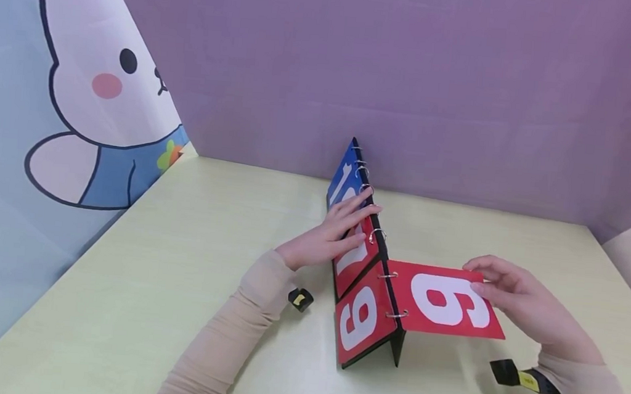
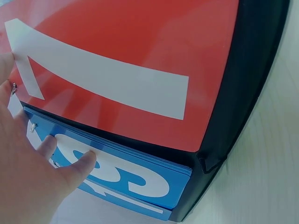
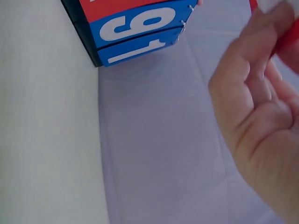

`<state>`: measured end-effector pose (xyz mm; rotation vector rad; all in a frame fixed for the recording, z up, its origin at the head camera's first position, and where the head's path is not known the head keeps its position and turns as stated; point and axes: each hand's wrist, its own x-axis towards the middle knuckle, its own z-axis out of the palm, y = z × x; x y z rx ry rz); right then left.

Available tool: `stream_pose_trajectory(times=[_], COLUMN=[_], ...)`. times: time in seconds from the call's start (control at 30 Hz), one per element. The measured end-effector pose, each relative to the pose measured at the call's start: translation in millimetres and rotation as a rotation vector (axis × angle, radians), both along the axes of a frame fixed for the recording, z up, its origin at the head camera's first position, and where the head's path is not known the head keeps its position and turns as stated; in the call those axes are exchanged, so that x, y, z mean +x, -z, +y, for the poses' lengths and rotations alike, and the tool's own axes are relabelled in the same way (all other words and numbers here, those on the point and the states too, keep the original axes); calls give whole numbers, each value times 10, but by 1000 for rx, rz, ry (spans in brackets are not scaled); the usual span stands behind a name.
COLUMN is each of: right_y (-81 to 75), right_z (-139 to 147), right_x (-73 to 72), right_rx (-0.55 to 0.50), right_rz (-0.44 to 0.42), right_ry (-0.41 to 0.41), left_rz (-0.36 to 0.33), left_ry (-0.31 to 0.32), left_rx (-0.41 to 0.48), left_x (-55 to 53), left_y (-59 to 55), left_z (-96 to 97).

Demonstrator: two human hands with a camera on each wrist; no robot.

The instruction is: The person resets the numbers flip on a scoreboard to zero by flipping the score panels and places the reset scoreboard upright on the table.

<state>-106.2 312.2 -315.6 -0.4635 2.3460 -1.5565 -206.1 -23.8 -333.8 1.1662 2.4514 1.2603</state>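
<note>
A tabletop flip scoreboard (image 1: 368,269) stands tent-like, with red cards at its near end and blue ones at its far end. My left hand (image 1: 326,235) rests across the middle of it, fingers extended over the ringed top edge. In the left wrist view, the thumb touches a blue number card (image 2: 140,179) below the red "1" card (image 2: 140,88). Between thumb and fingers my right hand (image 1: 524,300) pinches the outer edge of a red number card (image 1: 446,300), held out sideways from its rings. Another red number card (image 1: 358,318) lies on the board's near end.
Pale wooden table (image 1: 176,272) surrounds the board. A purple cloth (image 1: 414,75) hangs behind it, and a blue cloth with a cartoon rabbit (image 1: 95,99) hangs at left. Black-and-yellow devices sit at the left wrist (image 1: 300,299) and right wrist (image 1: 526,379).
</note>
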Motion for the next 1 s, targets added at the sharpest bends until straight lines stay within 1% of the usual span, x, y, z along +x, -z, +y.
stream_pose_trajectory(times=[0.07,0.1,0.17,0.2,0.27,0.33,0.4,0.43,0.47,0.5,0.6,0.67,0.73,0.8,0.9,0.97,1.0], right_y=[-23,-38,-70,-88,-113,-137,-167,-179,-197,-214,-275,-313,-357,-383,-412,-413,-415], right_z=[-26,-34,-41,-41,-38,-40,-57,-77,-102,-135,-279,-396,-524,-642,-811,-914,-968], right_x=[22,33,63,80,117,166,227,260,297,337,467,539,590,622,665,673,681], right_rx=[-24,-59,-171,-243,-413,-560,-651,-688,-703,-714,-668,-630,-589,-576,-516,-485,-442], right_rz=[-13,-24,-40,-39,-16,30,80,104,132,160,263,327,370,394,416,466,490], right_ry=[86,120,166,171,144,95,63,60,68,81,150,172,188,169,166,140,144], left_rz=[0,2,5,6,8,7,7,8,8,8,8,4,0,-4,-6,-4,-3], left_ry=[-1,-1,0,0,2,3,3,4,3,3,5,5,5,5,7,10,13], left_rx=[-4,-6,-6,-7,-5,-4,-5,-5,-6,-6,-3,0,3,7,6,5,5], left_x=[4,5,3,2,-1,-3,-5,-6,-6,-6,-7,-5,-3,-1,4,3,2], left_y=[-1,0,1,2,6,9,13,14,15,16,21,23,24,26,31,28,25], left_z=[1,2,5,6,9,11,13,13,14,14,14,11,9,8,8,3,1])
